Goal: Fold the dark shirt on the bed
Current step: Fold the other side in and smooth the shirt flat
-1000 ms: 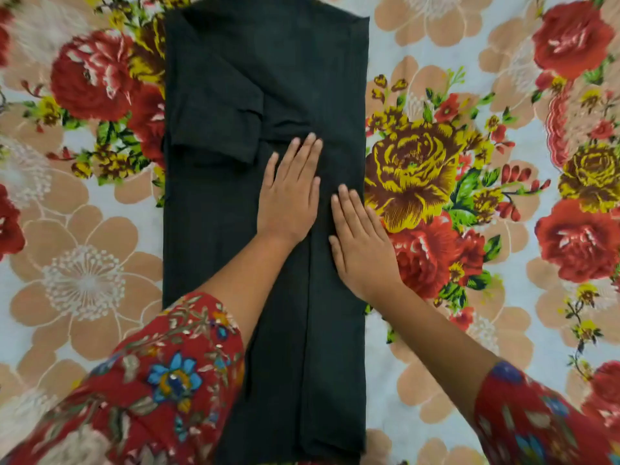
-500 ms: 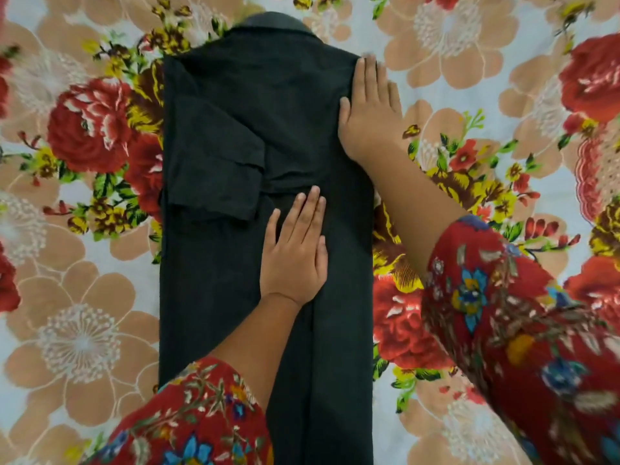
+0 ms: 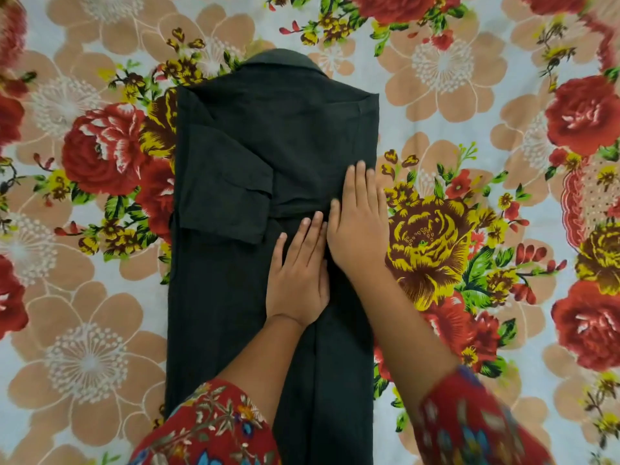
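Observation:
The dark shirt lies face down on the bed as a long narrow strip, both sides folded in, collar at the far end. A short sleeve is folded across its upper left. My left hand presses flat on the middle of the shirt with straight fingers. Right beside it, my right hand lies flat on the shirt's folded right side, near its edge, fingers pointing toward the collar. The two hands touch each other.
A floral bedsheet with red, yellow and beige flowers covers the bed on all sides of the shirt. My red patterned sleeves fill the bottom of the view and hide the shirt's near end.
My right hand slid up to the shirt's top right corner, then back down its right edge to sit beside my left hand. My left hand has stayed pressing on the middle.

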